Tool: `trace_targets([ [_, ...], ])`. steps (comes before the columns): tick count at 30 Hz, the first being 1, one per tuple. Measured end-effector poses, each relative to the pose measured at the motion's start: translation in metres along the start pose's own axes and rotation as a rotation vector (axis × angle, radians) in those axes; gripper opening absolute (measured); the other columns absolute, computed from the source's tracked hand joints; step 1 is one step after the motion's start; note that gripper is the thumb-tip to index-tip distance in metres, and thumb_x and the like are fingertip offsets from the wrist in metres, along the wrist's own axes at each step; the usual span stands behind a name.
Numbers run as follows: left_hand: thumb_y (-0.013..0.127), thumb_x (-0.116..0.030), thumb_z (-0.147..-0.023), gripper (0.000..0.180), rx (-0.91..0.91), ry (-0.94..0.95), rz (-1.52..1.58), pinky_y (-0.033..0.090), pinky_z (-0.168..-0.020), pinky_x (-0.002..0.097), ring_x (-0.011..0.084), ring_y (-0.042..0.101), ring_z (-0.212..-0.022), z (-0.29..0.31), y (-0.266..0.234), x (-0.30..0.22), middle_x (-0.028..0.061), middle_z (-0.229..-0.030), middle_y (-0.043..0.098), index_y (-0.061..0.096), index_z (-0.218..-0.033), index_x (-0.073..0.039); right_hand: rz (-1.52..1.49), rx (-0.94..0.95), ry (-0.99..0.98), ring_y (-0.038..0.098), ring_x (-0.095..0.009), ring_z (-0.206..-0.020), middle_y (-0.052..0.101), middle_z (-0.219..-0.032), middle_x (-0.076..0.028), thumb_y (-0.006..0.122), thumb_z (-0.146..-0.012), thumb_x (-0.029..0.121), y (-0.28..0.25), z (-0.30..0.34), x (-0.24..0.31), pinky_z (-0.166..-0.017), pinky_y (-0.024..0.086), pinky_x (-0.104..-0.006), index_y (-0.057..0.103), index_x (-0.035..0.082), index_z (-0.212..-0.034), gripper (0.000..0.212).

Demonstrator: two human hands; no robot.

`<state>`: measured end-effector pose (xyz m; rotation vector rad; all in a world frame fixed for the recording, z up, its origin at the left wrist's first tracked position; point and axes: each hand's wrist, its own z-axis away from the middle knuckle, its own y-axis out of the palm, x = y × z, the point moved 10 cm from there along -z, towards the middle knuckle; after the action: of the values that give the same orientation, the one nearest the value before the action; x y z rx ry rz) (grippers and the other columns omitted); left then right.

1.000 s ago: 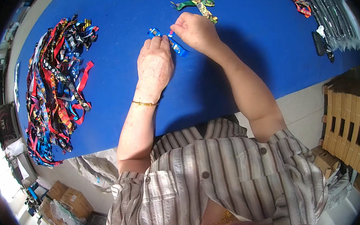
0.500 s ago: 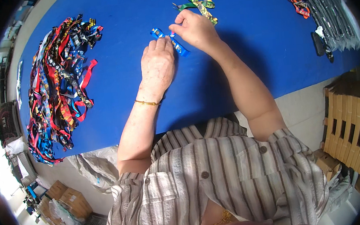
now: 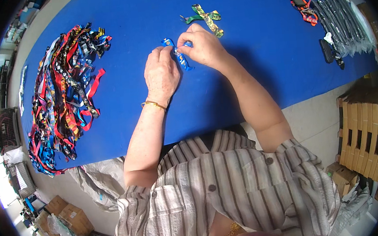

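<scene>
One blue ribbon (image 3: 182, 62) lies between left hand (image 3: 162, 72) (grip unclear) and right hand (image 3: 205, 47), pinching it; slackening may cause slipping.

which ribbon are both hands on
The lone blue ribbon, touched by the left hand and right hand; the green-yellow one lies beyond, others lie piled left.

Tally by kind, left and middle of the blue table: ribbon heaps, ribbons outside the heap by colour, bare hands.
Ribbon heap: 1
Blue patterned ribbon: 1
Green-and-yellow ribbon: 1
Hands: 2 (left hand, right hand)
Total: 5, counting the heap as one; its strands overlap too much to count.
</scene>
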<state>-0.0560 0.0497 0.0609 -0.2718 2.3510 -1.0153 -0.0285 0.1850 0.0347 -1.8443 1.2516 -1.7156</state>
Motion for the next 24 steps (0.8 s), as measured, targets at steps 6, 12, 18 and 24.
trace_targets([
  [6, 0.061, 0.0, -0.084, 0.026, 0.004, -0.039, 0.014, 0.052, -0.081, 0.0426, 0.0339, 0.063, -0.094, 0.0, -0.001, 0.007, 0.0156, -0.105, 0.064, 0.065, -0.109, -0.005, -0.022, -0.299, -0.047, 0.065, -0.027, -0.087, 0.063, -0.097, -0.01, 0.074, -0.08, 0.023, -0.07, -0.003, -0.007, -0.079, 0.053, -0.0385, 0.072, 0.013, -0.085, 0.012],
  [12, 0.063, -0.001, -0.08, 0.022, 0.021, -0.002, -0.024, 0.05, -0.084, 0.0416, 0.0318, 0.061, -0.093, -0.003, 0.006, 0.002, 0.0143, -0.098, 0.065, 0.068, -0.102, -0.002, 0.131, -0.274, 0.149, 0.065, -0.024, -0.086, 0.063, -0.102, -0.007, 0.073, -0.083, 0.025, -0.1, -0.014, -0.042, -0.08, 0.052, -0.0372, 0.074, 0.011, -0.089, 0.015],
  [18, 0.062, -0.002, -0.08, 0.024, 0.05, 0.004, -0.029, 0.049, -0.084, 0.0423, 0.0323, 0.06, -0.092, -0.005, 0.009, 0.004, 0.0144, -0.1, 0.065, 0.068, -0.103, -0.002, 0.251, -0.188, 0.121, 0.062, -0.027, -0.101, 0.064, -0.106, -0.008, 0.07, -0.086, 0.023, -0.094, -0.034, -0.049, -0.091, 0.048, -0.0399, 0.074, 0.009, -0.091, 0.015],
  [24, 0.063, 0.0, -0.08, 0.022, 0.05, 0.01, -0.035, 0.05, -0.082, 0.0419, 0.0325, 0.06, -0.089, -0.005, 0.008, 0.002, 0.0147, -0.097, 0.064, 0.067, -0.102, -0.002, 0.303, -0.054, 0.127, 0.064, -0.029, -0.097, 0.068, -0.101, -0.011, 0.068, -0.088, 0.021, -0.081, -0.047, -0.06, -0.087, 0.048, -0.0421, 0.068, 0.006, -0.094, 0.016],
])
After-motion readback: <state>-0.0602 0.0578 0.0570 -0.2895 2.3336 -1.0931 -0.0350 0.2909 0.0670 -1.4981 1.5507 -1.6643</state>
